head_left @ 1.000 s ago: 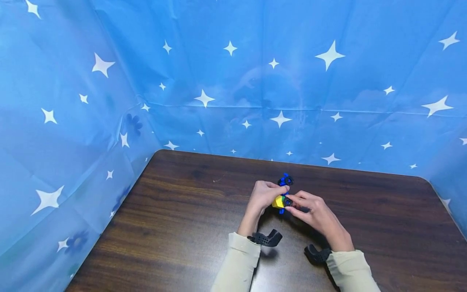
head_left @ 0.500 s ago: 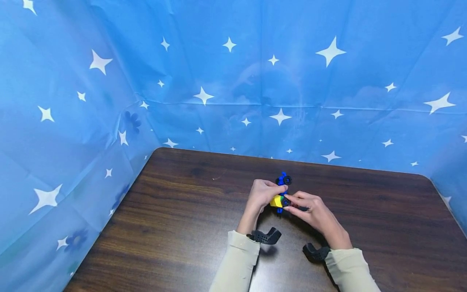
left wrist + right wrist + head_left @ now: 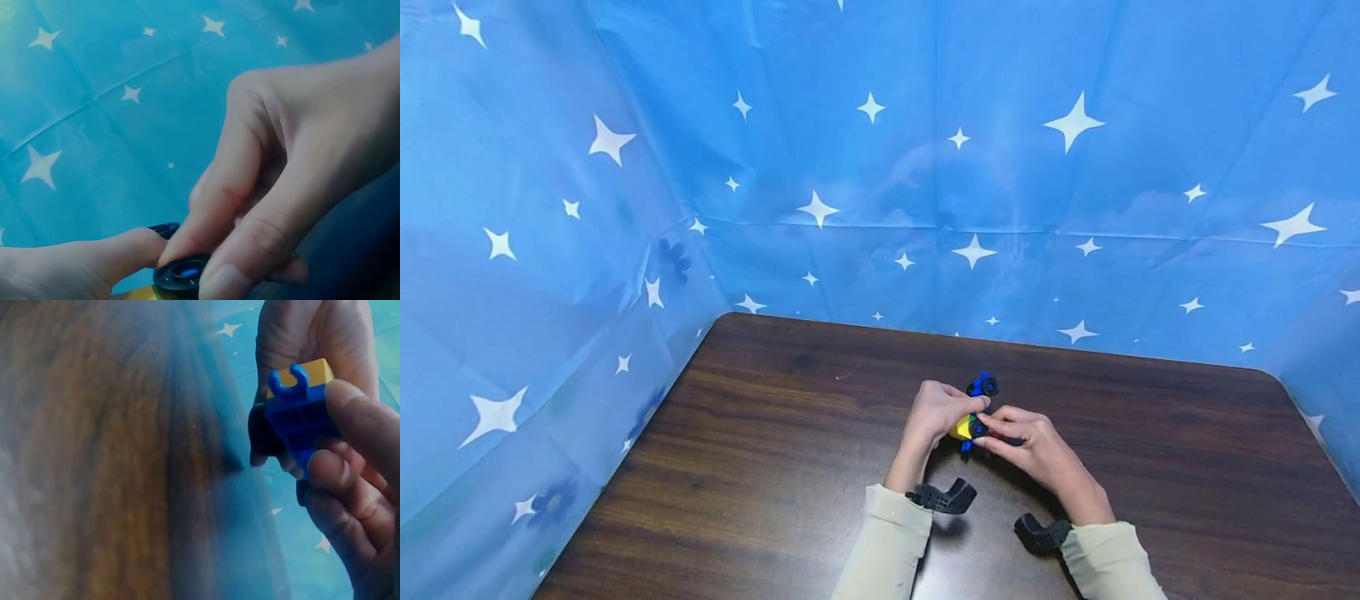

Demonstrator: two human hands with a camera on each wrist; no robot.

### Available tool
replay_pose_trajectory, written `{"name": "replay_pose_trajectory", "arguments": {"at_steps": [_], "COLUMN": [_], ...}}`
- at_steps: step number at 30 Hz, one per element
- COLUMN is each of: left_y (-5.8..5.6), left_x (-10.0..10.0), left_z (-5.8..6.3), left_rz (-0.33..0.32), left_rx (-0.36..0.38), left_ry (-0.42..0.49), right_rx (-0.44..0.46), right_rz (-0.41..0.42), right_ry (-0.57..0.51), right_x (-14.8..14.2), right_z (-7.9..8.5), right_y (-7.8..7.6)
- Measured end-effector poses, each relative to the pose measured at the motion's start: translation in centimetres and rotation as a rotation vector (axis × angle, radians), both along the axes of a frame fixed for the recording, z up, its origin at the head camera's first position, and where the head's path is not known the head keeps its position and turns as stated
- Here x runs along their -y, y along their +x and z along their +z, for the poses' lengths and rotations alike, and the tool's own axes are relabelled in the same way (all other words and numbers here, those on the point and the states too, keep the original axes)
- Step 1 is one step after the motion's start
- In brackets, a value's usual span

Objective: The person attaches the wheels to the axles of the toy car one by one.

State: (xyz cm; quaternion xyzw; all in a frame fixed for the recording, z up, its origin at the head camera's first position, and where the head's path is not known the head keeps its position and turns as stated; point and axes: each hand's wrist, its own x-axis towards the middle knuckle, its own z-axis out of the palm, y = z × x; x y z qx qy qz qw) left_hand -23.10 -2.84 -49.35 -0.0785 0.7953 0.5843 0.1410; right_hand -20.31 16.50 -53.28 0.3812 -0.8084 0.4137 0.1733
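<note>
A small toy vehicle with a blue chassis [image 3: 303, 419], a yellow block [image 3: 960, 429] and black wheels is held between both hands above the table. My left hand [image 3: 934, 415] grips its middle, thumb on the near side. At the vehicle's right side, my right hand [image 3: 1037, 446] pinches a black wheel [image 3: 178, 275] with a blue hub between thumb and fingers. A blue hook-shaped end [image 3: 289, 381] points toward the camera in the right wrist view. Another black wheel [image 3: 989, 386] shows at the far end. Fingers hide part of the chassis.
The dark wooden table [image 3: 760, 433] has rounded far corners. Behind it and at the left hangs a blue curtain [image 3: 850, 167] with white stars. Black wrist mounts [image 3: 951, 497] stick out from both sleeves, over the table.
The toy vehicle has turned slightly, its near end swinging left, and the right hand has moved a little left with it. Both hands keep their hold. The head view has shifted slightly.
</note>
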Motion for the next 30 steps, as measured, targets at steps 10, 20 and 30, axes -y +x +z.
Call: {"name": "replay_pose_trajectory", "arguments": {"at_steps": [10,20,30], "left_y": [-0.2,-0.2,-0.6], "left_x": [0.5,0.7,0.0], "left_z": [-0.8,-0.8,0.5], "left_rz": [-0.086,-0.128,-0.299], "left_rx": [0.008,-0.098,-0.322], "left_ry": [0.061,0.009,-0.152], "right_rx": [-0.035,0.023,0.058], "right_rz": [-0.033,-0.210,-0.409], "right_ry": [0.033,-0.024,-0.123], "right_x": [-0.1,-3.2,-6.5], "right_z": [-0.3,-0.8,-1.2], "right_y": [-0.1,-0.1,-0.5]}}
